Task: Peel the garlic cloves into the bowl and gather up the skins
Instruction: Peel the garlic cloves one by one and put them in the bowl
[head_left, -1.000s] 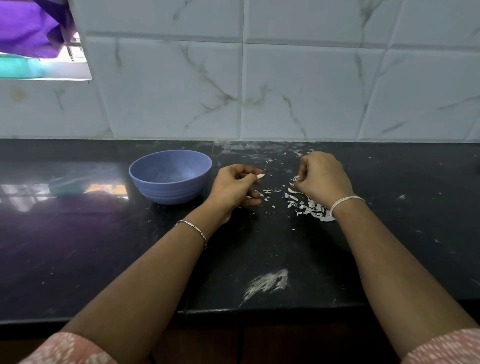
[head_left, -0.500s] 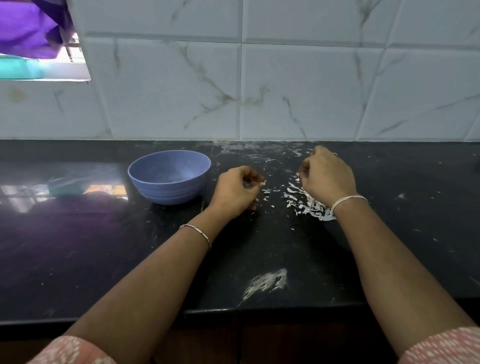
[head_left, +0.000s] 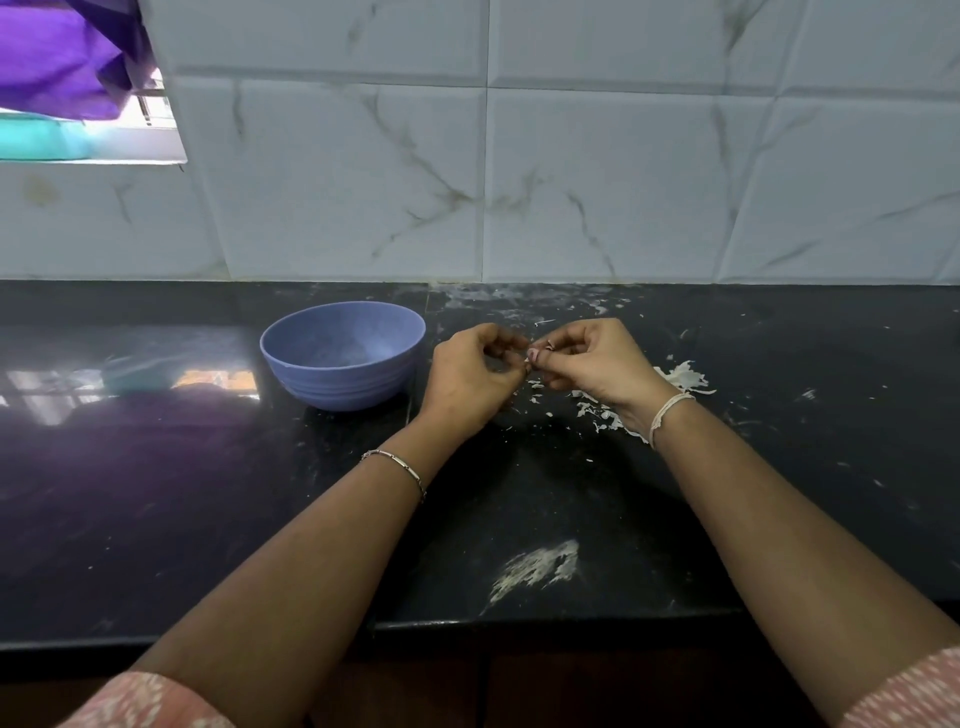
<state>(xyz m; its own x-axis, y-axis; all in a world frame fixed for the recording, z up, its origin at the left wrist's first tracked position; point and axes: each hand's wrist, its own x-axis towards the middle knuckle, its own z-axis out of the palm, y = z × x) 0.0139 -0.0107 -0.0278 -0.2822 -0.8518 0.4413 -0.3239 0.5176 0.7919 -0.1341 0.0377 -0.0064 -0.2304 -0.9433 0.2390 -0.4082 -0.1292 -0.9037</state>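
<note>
Garlic clove is pinched between your left hand and right hand, both curled onto it, above the bench, just right of the blue bowl. Skins lie by your right wrist.

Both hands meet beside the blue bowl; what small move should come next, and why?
Probably peel further with the right hand: it and the left hand pinch a small pale garlic clove between fingertips beside the blue bowl, and loose skins already lie by the right wrist.
</note>
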